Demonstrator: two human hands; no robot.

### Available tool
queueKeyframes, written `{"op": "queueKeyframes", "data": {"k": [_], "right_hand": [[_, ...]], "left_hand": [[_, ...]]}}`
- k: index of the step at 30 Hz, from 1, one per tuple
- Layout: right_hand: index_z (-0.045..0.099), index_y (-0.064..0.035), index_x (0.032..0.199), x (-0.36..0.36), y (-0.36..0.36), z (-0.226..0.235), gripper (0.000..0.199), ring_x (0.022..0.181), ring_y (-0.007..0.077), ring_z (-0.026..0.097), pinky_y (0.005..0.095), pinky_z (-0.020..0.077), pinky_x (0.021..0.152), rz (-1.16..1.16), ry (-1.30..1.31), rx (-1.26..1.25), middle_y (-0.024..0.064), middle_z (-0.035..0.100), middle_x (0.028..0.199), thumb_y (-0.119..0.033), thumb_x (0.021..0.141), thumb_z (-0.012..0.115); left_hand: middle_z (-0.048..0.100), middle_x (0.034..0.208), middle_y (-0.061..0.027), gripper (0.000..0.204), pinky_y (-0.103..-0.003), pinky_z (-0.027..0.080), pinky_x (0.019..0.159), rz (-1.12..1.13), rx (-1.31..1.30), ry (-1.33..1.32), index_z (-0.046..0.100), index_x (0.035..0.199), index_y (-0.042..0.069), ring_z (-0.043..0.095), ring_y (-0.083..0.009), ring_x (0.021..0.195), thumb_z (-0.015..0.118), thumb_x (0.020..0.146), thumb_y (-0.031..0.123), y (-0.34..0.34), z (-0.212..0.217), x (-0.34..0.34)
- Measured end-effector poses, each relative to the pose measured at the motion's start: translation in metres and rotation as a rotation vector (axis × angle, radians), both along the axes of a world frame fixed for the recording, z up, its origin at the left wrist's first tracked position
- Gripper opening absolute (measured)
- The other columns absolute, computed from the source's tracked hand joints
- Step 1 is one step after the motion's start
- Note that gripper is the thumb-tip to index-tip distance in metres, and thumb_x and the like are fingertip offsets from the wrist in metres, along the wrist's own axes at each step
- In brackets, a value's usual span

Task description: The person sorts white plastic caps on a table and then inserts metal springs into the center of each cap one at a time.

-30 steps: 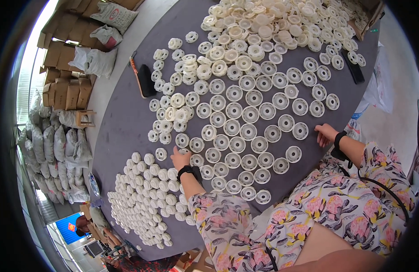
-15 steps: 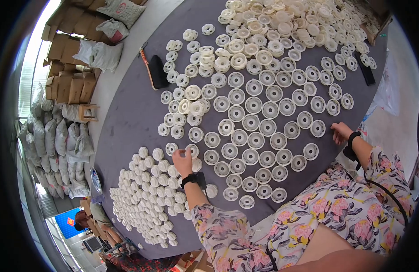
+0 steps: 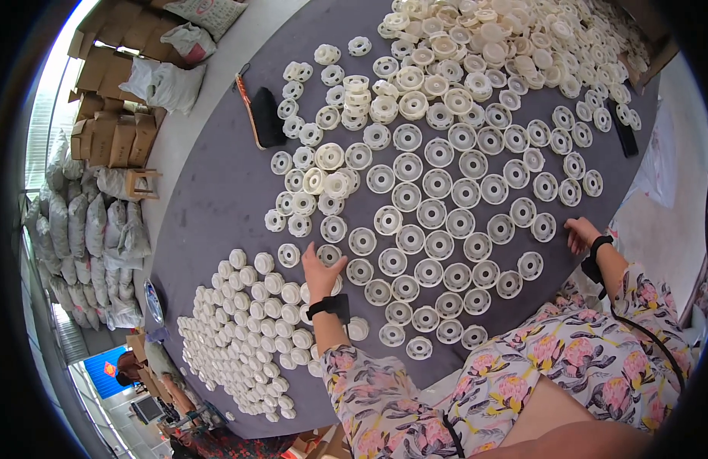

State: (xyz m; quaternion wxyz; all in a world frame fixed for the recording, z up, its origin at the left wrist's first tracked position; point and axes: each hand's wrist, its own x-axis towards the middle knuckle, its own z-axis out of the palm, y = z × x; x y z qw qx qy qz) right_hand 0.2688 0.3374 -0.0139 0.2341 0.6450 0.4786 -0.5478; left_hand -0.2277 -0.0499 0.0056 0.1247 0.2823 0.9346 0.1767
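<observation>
My left hand [image 3: 321, 277] is at the left part of the table, its thumb and fingers apart and nothing visibly held. Between its fingertips lies a white ring-shaped plastic disc [image 3: 328, 255]; whether they touch it I cannot tell. Just left of the fingers is another such disc [image 3: 289, 255]. Rows of flat ring discs with dark centre holes [image 3: 428, 272] spread between my hands. Below and left of the left hand stand many white domed caps [image 3: 247, 321]. My right hand [image 3: 582, 236] hovers by the table's right edge, fingers loosely bent and apart, beside the nearest ring disc [image 3: 544, 227].
A big heap of cream plastic parts [image 3: 507, 34] covers the table's far end. A black-bristled brush [image 3: 267, 118] lies far left; a dark flat object [image 3: 624, 131] lies far right. Sacks [image 3: 94, 229] and cardboard boxes [image 3: 113, 138] stand beyond the grey table [image 3: 208, 191].
My left hand has gone from fingers bent close together to thumb and fingers spread around the disc. My right hand's fingers have loosened a little. The whole view has shifted slightly.
</observation>
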Motion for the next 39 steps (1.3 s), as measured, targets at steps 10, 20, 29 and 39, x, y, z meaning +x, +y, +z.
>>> {"op": "queueKeyframes", "data": {"k": [10, 20, 29, 39], "right_hand": [[0.057, 0.0103, 0.059, -0.006, 0.001, 0.000, 0.048, 0.036, 0.0282, 0.055, 0.0335, 0.0453, 0.034, -0.069, 0.029, -0.001, 0.0209, 0.055, 0.049, -0.034, 0.073, 0.048], [0.057, 0.0096, 0.058, -0.010, 0.012, -0.004, 0.047, 0.036, 0.0286, 0.054, 0.0343, 0.0448, 0.034, -0.058, -0.003, -0.007, 0.0213, 0.055, 0.049, -0.034, 0.073, 0.048], [0.056, 0.0100, 0.058, -0.012, 0.010, -0.005, 0.045, 0.036, 0.0289, 0.054, 0.0366, 0.0455, 0.034, -0.102, 0.011, -0.006, 0.0212, 0.054, 0.048, -0.032, 0.073, 0.049], [0.056, 0.0111, 0.058, -0.018, 0.009, -0.009, 0.045, 0.037, 0.0295, 0.055, 0.0369, 0.0458, 0.034, -0.091, 0.014, 0.003, 0.0215, 0.055, 0.051, -0.031, 0.073, 0.049]], "left_hand": [[0.049, 0.108, -0.0191, 0.067, -0.041, 0.041, 0.087, 0.013, -0.187, 0.141, 0.046, 0.112, 0.001, 0.048, -0.0354, 0.102, 0.079, 0.057, 0.019, -0.040, 0.010, -0.004], [0.047, 0.115, -0.0198, 0.058, -0.042, 0.035, 0.095, -0.080, 0.178, 0.330, 0.044, 0.118, -0.001, 0.045, -0.0366, 0.108, 0.070, 0.068, 0.014, 0.041, -0.041, -0.088], [0.061, 0.090, -0.0107, 0.046, -0.033, 0.048, 0.072, 0.170, 0.234, 0.014, 0.053, 0.103, -0.001, 0.060, -0.0236, 0.082, 0.069, 0.072, 0.028, 0.030, -0.036, -0.091], [0.060, 0.097, -0.0168, 0.032, -0.037, 0.045, 0.073, 0.328, 0.035, 0.268, 0.058, 0.095, -0.002, 0.058, -0.0272, 0.084, 0.063, 0.072, 0.020, 0.010, -0.028, -0.126]]}}
